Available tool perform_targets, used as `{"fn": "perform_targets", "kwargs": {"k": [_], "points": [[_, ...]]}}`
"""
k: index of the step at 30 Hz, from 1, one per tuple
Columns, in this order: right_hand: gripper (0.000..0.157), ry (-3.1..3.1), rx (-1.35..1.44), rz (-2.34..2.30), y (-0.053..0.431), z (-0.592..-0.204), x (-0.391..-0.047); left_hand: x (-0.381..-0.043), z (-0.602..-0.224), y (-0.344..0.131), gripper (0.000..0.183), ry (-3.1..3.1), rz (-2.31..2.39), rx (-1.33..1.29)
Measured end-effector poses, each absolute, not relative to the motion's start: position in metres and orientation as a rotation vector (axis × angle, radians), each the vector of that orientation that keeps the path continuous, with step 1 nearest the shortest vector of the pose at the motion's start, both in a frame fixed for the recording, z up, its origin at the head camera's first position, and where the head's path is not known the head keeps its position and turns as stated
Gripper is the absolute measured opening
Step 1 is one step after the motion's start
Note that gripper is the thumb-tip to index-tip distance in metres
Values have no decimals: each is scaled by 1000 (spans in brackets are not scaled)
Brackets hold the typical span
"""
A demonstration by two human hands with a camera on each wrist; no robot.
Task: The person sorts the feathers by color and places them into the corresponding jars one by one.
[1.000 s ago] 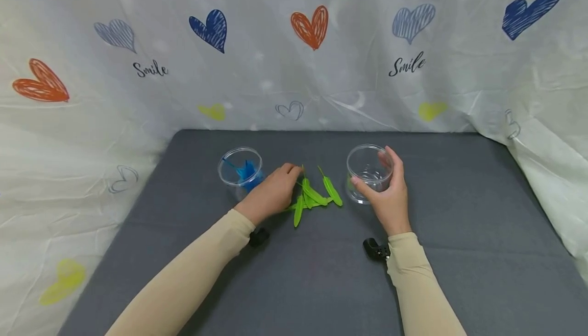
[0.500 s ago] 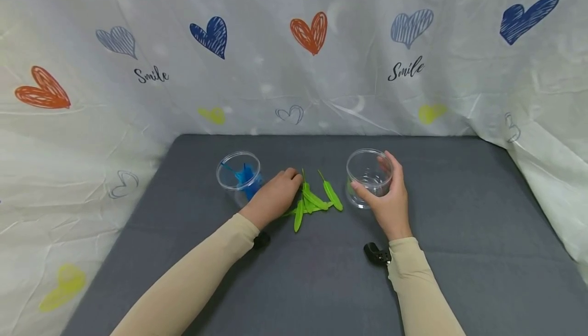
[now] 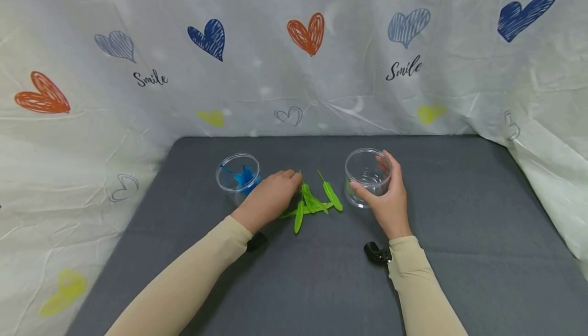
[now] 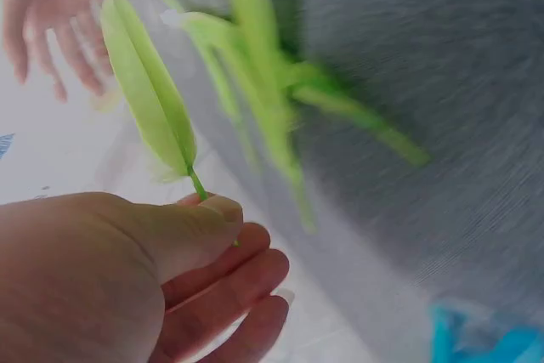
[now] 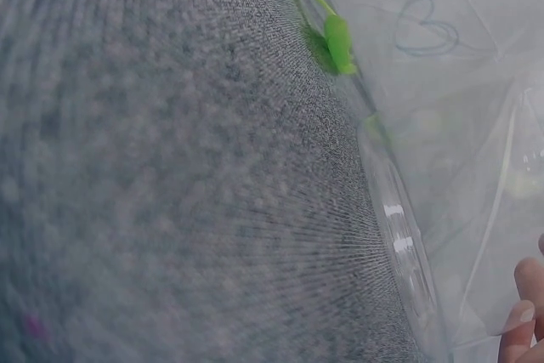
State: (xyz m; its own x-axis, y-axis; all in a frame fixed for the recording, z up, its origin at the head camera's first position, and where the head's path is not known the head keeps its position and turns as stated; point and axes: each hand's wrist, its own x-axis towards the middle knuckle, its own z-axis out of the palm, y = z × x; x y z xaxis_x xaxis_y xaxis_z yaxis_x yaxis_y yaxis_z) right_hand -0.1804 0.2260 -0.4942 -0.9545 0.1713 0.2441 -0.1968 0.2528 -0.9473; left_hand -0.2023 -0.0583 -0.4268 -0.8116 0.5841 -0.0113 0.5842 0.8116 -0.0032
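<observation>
Between its thumb and forefinger my left hand pinches the thin quill of a green feather, whose vane points up and away in the left wrist view. In the head view the hand hides most of that feather. Several more green feathers lie crossed in a loose pile just right of this hand. My right hand grips the right side of a clear plastic cup standing upright on the table. Nothing shows inside that cup.
Left of the left hand stands a second clear cup with blue feathers in it. A grey cloth covers the table. Behind it hangs a white curtain printed with hearts.
The left hand has shifted slightly, and the feathers beside it lie a little differently. My right hand keeps its grip on the cup. The head view has tilted slightly.
</observation>
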Motion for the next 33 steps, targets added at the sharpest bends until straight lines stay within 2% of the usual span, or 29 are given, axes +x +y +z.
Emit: {"fn": "perform_targets", "kwargs": {"k": [8,19,28,33], "points": [[101,-2247,48,1775,224,-492,-178,-194,-380,-62,10,3058,146,1160],[98,-2261,71,1761,225,-489,-180,-212,-317,-47,11,3120,121,1328],[96,-2269,69,1763,228,-492,-183,-227,-324,2,12,3144,-425,1526],[97,-2282,83,1758,228,-493,-184,-228,-335,18,14,3139,-517,1547]]}}
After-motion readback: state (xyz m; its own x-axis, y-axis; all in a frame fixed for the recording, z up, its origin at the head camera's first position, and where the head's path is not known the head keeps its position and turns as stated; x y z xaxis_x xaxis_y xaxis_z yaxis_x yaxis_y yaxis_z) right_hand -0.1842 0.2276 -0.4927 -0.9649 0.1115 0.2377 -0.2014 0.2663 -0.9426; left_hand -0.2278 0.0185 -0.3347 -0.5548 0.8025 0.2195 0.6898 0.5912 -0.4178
